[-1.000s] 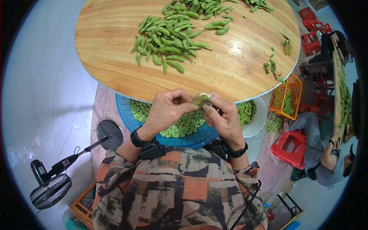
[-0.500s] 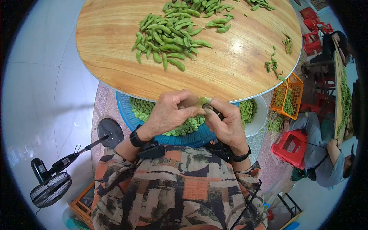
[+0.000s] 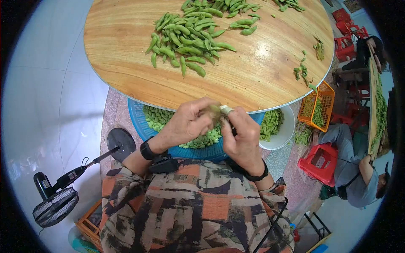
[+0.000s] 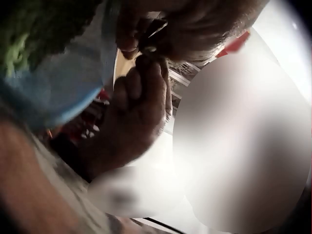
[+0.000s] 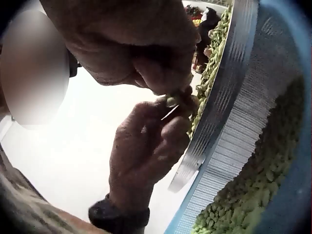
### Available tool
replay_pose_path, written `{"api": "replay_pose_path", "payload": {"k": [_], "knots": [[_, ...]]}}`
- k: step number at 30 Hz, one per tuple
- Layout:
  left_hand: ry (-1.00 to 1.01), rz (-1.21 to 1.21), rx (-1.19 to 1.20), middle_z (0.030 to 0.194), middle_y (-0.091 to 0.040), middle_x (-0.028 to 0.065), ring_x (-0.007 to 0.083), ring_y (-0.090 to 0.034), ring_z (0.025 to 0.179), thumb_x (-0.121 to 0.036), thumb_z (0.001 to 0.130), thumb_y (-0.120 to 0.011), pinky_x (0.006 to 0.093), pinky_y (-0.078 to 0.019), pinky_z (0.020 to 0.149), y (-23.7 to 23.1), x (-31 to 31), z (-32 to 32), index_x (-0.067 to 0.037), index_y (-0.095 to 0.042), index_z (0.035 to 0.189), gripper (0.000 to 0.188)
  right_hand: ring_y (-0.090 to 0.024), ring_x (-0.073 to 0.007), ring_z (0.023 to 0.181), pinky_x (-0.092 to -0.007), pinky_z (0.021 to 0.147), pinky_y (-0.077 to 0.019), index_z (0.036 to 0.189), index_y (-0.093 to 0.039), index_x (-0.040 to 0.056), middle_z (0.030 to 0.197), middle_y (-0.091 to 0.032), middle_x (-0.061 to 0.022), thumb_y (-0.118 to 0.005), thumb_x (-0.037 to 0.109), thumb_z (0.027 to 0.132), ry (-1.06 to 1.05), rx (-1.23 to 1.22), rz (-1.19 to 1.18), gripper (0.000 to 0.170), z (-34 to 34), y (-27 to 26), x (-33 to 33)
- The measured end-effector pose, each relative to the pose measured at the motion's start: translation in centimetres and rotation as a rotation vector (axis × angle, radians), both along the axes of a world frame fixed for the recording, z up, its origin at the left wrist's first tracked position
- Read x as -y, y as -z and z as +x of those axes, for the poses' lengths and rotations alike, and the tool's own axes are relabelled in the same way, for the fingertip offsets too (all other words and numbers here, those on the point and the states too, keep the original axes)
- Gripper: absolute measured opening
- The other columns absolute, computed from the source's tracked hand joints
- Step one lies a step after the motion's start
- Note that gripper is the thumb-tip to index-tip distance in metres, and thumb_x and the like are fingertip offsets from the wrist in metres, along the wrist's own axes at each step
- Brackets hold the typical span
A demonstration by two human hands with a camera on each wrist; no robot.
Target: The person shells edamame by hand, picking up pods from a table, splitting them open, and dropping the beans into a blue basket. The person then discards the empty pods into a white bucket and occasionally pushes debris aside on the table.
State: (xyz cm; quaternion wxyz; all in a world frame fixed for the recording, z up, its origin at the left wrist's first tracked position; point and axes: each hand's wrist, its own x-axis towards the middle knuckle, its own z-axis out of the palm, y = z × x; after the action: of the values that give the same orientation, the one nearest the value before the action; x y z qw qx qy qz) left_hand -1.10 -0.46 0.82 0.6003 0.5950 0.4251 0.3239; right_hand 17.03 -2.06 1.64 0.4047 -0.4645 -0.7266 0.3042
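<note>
A rounded wooden table (image 3: 126,50) carries a big pile of green pods (image 3: 187,39), with another cluster (image 3: 230,6) beyond it and a few loose pods (image 3: 248,30) just to the right. Two small clumps of green scraps (image 3: 301,74) lie near the table's right edge. On the speckled floor (image 3: 283,162), a black fan (image 3: 57,206) stands to the left on its round base, while a white bucket (image 3: 287,137), an orange crate (image 3: 328,100) and a red stool (image 3: 306,165) stand to the right

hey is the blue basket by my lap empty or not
Not empty: the blue basket holds many green beans, visible in the head view.
</note>
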Motion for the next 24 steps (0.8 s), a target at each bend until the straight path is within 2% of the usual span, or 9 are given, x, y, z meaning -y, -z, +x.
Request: {"api": "replay_pose_path", "payload": {"k": [1,2,4,8,10,13,17,19,24], "knots": [[-0.050,-0.388,0.276,0.094,-0.061,0.0071,0.0119,-0.058,0.073,-0.003,0.092,-0.048,0.0248,-0.0469,0.060,0.1,0.3,0.1,0.003,-0.059,0.117,0.028,-0.060,-0.0330,0.068,-0.0372,0.059,-0.0489,0.106,-0.062,-0.0052,0.082,-0.057,-0.0174,-0.062,-0.009,0.080,-0.001,0.000,-0.002,0.026,-0.4,0.0,0.2],[-0.052,-0.390,0.275,0.094,-0.061,0.0071,0.0119,-0.058,0.073,-0.003,0.092,-0.048,0.0248,-0.0469,0.060,0.5,0.6,0.4,0.003,-0.059,0.117,0.028,-0.061,-0.0323,0.068,-0.0369,0.058,-0.0494,0.106,-0.061,-0.0060,0.083,-0.057,-0.0172,-0.062,-0.010,0.079,0.018,0.018,0.020,0.027,-0.7,0.0,0.4],[-0.173,-0.400,0.483,0.097,-0.060,0.0027,0.0070,-0.054,0.075,-0.002,0.093,-0.044,0.0213,-0.0448,0.062,1.3,1.0,1.2,0.001,-0.058,0.121,0.031,-0.061,-0.0317,0.068,-0.0367,0.058,-0.0499,0.106,-0.061,-0.0067,0.085,-0.057,-0.0170,-0.062,-0.011,0.079,0.034,0.037,0.044,0.028,-1.2,0.1,0.4],[-0.198,-0.334,0.403,0.097,-0.060,0.0031,0.0069,-0.052,0.072,0.000,0.092,-0.044,0.0201,-0.0427,0.061,1.7,1.2,1.3,0.002,-0.057,0.124,0.035,-0.060,-0.0298,0.068,-0.0354,0.057,-0.0497,0.105,-0.061,-0.0070,0.084,-0.056,-0.0162,-0.062,-0.011,0.079,0.033,0.020,0.092,0.026,-1.4,0.5,0.4],[-0.193,-0.430,0.538,0.097,-0.060,0.0029,0.0068,-0.050,0.071,0.001,0.091,-0.044,0.0199,-0.0416,0.061,1.7,1.1,1.3,0.002,-0.055,0.128,0.039,-0.060,-0.0292,0.067,-0.0353,0.056,-0.0490,0.104,-0.061,-0.0067,0.083,-0.055,-0.0159,-0.063,-0.011,0.079,0.042,0.002,0.080,0.025,-1.3,0.4,0.2],[-0.159,-0.429,0.542,0.097,-0.060,0.0032,0.0073,-0.051,0.073,-0.002,0.093,-0.047,0.0200,-0.0410,0.061,1.8,1.3,1.1,0.003,-0.054,0.131,0.039,-0.057,-0.0261,0.062,-0.0337,0.053,-0.0445,0.104,-0.063,-0.0044,0.078,-0.055,-0.0136,-0.063,-0.008,0.082,0.101,-0.038,0.013,0.022,-0.9,0.9,0.1],[-0.173,-0.374,0.327,0.096,-0.060,0.0023,0.0081,-0.054,0.079,-0.003,0.094,-0.055,0.0206,-0.0453,0.067,0.2,1.0,0.7,0.003,-0.057,0.128,0.034,-0.057,-0.0253,0.061,-0.0328,0.053,-0.0437,0.103,-0.064,-0.0043,0.076,-0.055,-0.0133,-0.063,-0.006,0.083,0.142,-0.076,-0.092,0.020,-0.2,1.1,0.0],[-0.241,0.007,0.039,0.098,-0.060,0.0024,0.0091,-0.058,0.084,-0.002,0.092,-0.063,0.0218,-0.0491,0.074,0.1,0.6,0.6,0.003,-0.060,0.122,0.031,-0.057,-0.0251,0.062,-0.0318,0.054,-0.0431,0.102,-0.064,-0.0047,0.075,-0.055,-0.0135,-0.062,-0.006,0.083,0.137,-0.119,-0.171,0.019,0.0,1.3,-0.1],[-0.233,-0.066,0.015,0.102,-0.060,0.0033,0.0093,-0.061,0.084,0.003,0.090,-0.064,0.0215,-0.0508,0.075,0.3,0.5,1.0,0.004,-0.062,0.115,0.026,-0.058,-0.0273,0.064,-0.0334,0.056,-0.0454,0.102,-0.063,-0.0057,0.079,-0.056,-0.0152,-0.062,-0.008,0.081,0.120,-0.024,-0.011,0.021,-0.8,0.7,0.0]]}}
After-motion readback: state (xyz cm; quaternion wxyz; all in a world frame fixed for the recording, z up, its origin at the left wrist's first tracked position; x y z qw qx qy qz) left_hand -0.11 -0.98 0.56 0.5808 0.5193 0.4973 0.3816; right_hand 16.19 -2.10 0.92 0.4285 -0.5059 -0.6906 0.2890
